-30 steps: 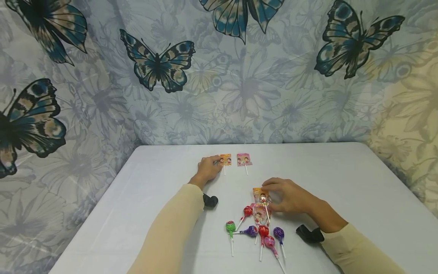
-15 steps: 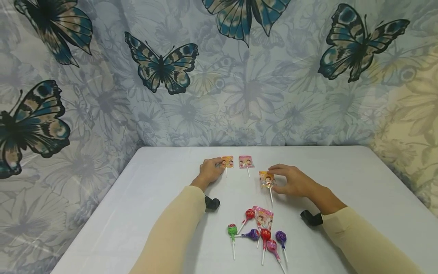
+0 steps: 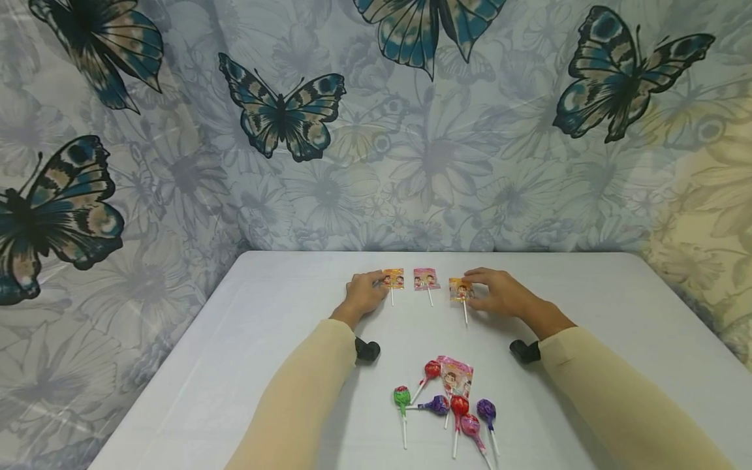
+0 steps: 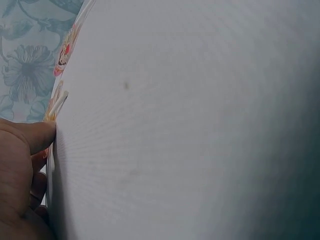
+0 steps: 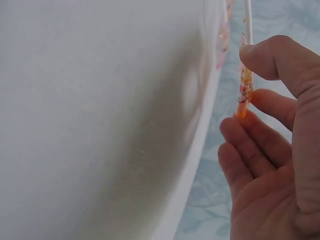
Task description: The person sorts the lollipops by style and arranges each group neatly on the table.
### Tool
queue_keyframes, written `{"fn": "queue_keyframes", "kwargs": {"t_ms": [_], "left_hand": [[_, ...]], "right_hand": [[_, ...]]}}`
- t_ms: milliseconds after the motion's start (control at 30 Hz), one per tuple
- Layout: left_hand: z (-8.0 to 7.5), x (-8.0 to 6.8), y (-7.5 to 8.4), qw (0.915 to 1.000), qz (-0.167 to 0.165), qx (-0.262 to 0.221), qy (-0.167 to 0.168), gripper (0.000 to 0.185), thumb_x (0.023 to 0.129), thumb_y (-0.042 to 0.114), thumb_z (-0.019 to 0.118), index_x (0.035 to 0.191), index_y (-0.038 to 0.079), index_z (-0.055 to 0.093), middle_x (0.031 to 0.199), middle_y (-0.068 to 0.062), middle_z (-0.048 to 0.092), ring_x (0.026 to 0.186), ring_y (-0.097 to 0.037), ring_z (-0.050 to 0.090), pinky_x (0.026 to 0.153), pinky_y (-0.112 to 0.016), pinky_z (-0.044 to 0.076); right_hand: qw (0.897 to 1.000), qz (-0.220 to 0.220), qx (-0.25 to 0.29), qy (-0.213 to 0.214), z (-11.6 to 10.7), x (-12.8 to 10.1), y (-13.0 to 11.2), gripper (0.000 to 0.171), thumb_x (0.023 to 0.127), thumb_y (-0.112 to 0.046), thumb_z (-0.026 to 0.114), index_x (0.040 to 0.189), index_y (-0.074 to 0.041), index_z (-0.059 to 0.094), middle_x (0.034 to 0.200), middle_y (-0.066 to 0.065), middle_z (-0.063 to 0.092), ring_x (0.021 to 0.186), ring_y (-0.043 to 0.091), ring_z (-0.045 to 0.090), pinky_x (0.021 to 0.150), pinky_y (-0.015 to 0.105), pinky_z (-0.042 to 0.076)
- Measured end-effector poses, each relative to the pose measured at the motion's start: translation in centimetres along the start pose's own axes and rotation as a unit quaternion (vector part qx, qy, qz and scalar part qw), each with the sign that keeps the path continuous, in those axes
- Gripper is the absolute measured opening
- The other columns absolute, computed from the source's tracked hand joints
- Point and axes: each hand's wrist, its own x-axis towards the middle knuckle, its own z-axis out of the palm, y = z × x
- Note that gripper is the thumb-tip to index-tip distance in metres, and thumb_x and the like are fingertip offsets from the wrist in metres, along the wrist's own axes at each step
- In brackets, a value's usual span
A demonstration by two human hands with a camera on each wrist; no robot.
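Note:
Three flat wrapped lollipops lie in a row near the far side of the white table. My left hand pinches the left edge of the left orange lollipop; in the left wrist view a fingertip meets that wrapper. A pink lollipop lies untouched in the middle. My right hand pinches the right orange lollipop between thumb and fingers, low on the table. The right wrist view shows the thumb and fingers clamping the wrapper's edge.
A pile of several round lollipops in green, red, purple and pink lies near the front edge with one flat pink pack on it. A butterfly-print cloth hangs behind the table. Bare tabletop lies left and right.
My right hand lifted an orange flat lollipop off the pile and carried it away from me, into line with the two far lollipops. The left hand stayed put.

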Motion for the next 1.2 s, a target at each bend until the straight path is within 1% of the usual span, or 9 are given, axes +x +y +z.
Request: {"fn": "queue_keyframes", "kwargs": {"t_ms": [200,400,500,600,733,933,1000,1200], "left_hand": [[-0.1,-0.1,-0.1,1.0,0.001,-0.007,0.001,0.039,0.092,0.02,0.065,0.13,0.011,0.062,0.139,0.002,0.053,0.133,-0.029,0.037,0.108,-0.048,0.023],[0.0,-0.3,-0.2,1.0,0.0,-0.007,0.001,0.039,0.092,0.019,0.064,0.13,0.011,0.062,0.138,0.001,0.053,0.133,-0.029,0.038,0.109,-0.049,0.022],[0.2,-0.4,-0.2,1.0,-0.003,-0.007,0.001,0.04,0.092,0.02,0.064,0.131,0.012,0.061,0.138,0.001,0.053,0.133,-0.029,0.037,0.109,-0.049,0.022],[0.3,-0.3,-0.2,1.0,-0.005,-0.007,0.001,0.041,0.092,0.02,0.065,0.132,0.013,0.061,0.139,0.002,0.052,0.134,-0.029,0.037,0.109,-0.049,0.021],[0.3,-0.3,-0.1,1.0,-0.002,-0.007,0.002,0.041,0.092,0.021,0.065,0.132,0.013,0.06,0.139,0.002,0.052,0.133,-0.03,0.037,0.109,-0.049,0.021],[0.2,-0.3,0.0,1.0,-0.004,-0.002,-0.001,0.041,0.093,0.022,0.064,0.132,0.013,0.06,0.139,0.002,0.052,0.133,-0.03,0.037,0.109,-0.049,0.022],[0.1,-0.3,0.1,1.0,-0.003,-0.001,0.001,0.041,0.092,0.022,0.064,0.132,0.013,0.061,0.139,0.002,0.052,0.133,-0.03,0.037,0.109,-0.049,0.022],[-0.3,-0.1,0.2,1.0,-0.006,0.001,-0.002,0.04,0.093,0.021,0.064,0.132,0.013,0.061,0.14,0.002,0.051,0.134,-0.03,0.036,0.109,-0.049,0.021]], "right_hand": [[0.999,0.032,0.006,-0.02,0.4,1.5,1.0,0.05,0.083,-0.019,0.074,0.126,0.002,0.062,0.133,0.021,0.053,0.126,0.043,0.043,0.102,0.058,0.034],[0.999,0.036,0.006,-0.026,0.7,2.5,1.8,0.049,0.082,-0.018,0.073,0.125,0.004,0.061,0.132,0.022,0.054,0.126,0.044,0.043,0.103,0.056,0.033],[0.998,0.048,0.01,-0.034,0.9,2.9,2.0,0.049,0.083,-0.017,0.072,0.126,0.004,0.06,0.133,0.023,0.052,0.127,0.045,0.04,0.104,0.057,0.031],[0.998,0.046,0.001,-0.041,1.0,3.1,2.2,0.048,0.085,-0.016,0.071,0.127,0.004,0.059,0.134,0.025,0.05,0.128,0.046,0.039,0.104,0.059,0.03],[0.998,0.029,-0.024,-0.048,0.9,3.3,2.2,0.046,0.088,-0.013,0.068,0.129,0.004,0.057,0.135,0.027,0.048,0.127,0.048,0.038,0.104,0.06,0.03],[0.996,0.034,-0.035,-0.071,0.8,3.9,1.9,0.046,0.091,-0.011,0.063,0.133,0.006,0.053,0.139,0.028,0.043,0.129,0.048,0.036,0.105,0.059,0.028],[0.996,0.036,-0.039,-0.074,0.8,4.2,1.9,0.046,0.092,-0.01,0.062,0.134,0.006,0.052,0.14,0.029,0.042,0.13,0.048,0.035,0.105,0.059,0.028],[0.996,0.022,-0.045,-0.076,0.8,4.8,1.8,0.045,0.091,-0.005,0.06,0.133,0.008,0.051,0.138,0.032,0.041,0.129,0.05,0.035,0.106,0.059,0.027]]}}
